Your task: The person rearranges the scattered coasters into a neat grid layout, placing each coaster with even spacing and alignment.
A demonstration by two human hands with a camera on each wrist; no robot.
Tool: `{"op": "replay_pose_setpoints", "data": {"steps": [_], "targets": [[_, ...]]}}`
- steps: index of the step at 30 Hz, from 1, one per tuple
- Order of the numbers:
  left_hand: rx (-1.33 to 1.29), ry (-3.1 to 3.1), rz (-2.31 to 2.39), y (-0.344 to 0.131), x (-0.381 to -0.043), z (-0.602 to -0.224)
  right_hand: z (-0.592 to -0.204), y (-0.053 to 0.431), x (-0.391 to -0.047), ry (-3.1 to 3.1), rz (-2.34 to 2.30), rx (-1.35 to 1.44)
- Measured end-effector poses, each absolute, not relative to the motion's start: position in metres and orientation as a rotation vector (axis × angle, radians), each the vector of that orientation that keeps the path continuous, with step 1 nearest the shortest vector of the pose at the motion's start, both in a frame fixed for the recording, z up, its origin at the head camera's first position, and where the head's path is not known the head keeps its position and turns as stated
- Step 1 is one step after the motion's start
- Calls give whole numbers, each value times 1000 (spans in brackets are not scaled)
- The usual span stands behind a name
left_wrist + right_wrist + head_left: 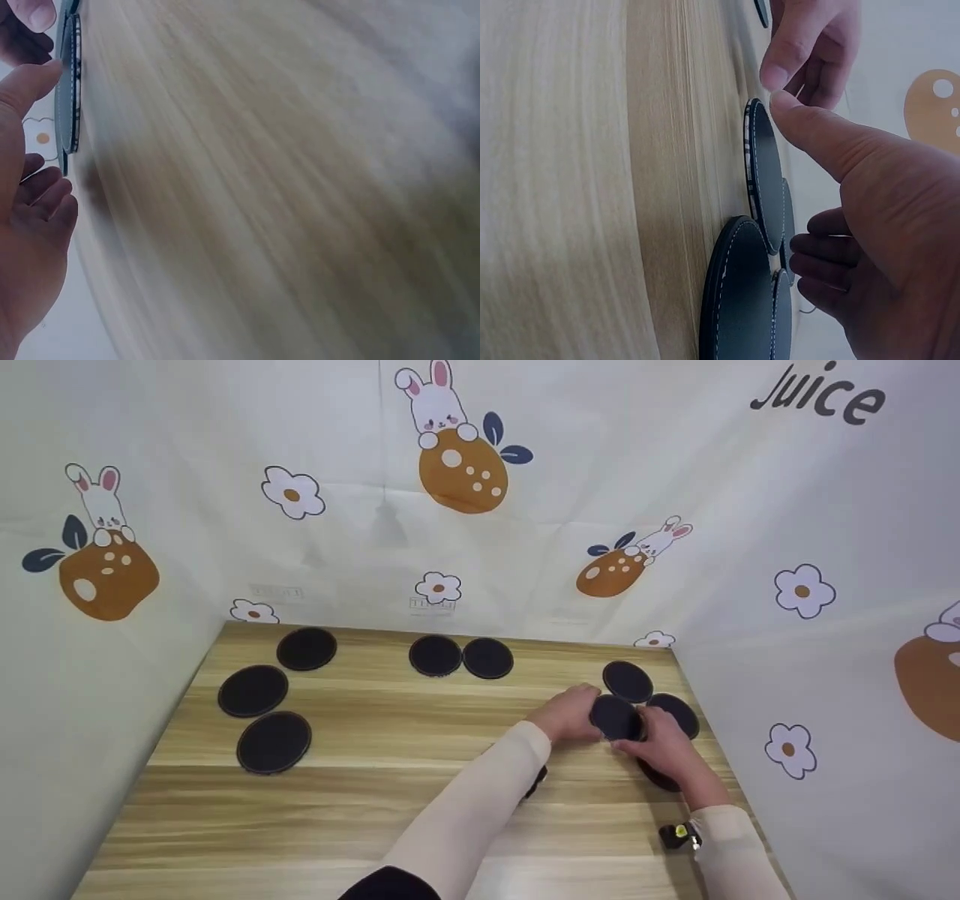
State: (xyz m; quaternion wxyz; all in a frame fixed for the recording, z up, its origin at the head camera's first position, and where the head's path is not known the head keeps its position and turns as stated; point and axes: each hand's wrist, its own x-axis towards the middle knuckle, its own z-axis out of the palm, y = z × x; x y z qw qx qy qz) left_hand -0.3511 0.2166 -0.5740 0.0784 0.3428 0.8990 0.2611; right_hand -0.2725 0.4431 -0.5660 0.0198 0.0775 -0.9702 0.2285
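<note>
Sleeves, pale, two: left sleeve [469, 791] and right sleeve [735, 844], both reaching in from the near side; small black device [679, 835], sitting at the right cuff

Half-hidden disc [660, 776], black, one: lying partly beneath the right wrist

Right hand [667, 742] and left hand [571, 714], bare: flanking the central disc [616, 718], which is sitting between them at table level; fingers and thumb on each are standing apart, no pinch showing; whether the disc is lying flat or slightly raised, cannot tell

State of work, as judged: eight discs appearing settled, one being handled; what is left beyond that is not showing

Right-hand neighbours, two: upper disc [628, 681] and outer disc [673, 716], lying just past the central one

Left group [274, 742], three: lying flat, well apart from the hands

Far pair [436, 655], two: lying side by side near the back edge

Table [337, 825], wood-grained: running back to the walls

Wall covering [540, 532], pale: hanging round three sides, showing rabbits, orange fruit, flowers and the word "Juice"
</note>
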Motion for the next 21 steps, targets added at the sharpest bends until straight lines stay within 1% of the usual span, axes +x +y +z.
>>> {"op": "replay_pose_setpoints", "data": {"steps": [14,21], "targets": [[1091,2707,690,233,-353,-578,-574,446,-275,-3040,740,193],[1150,2688,723,236,-355,-580,-577,446,-278,-3022,759,239]]}}
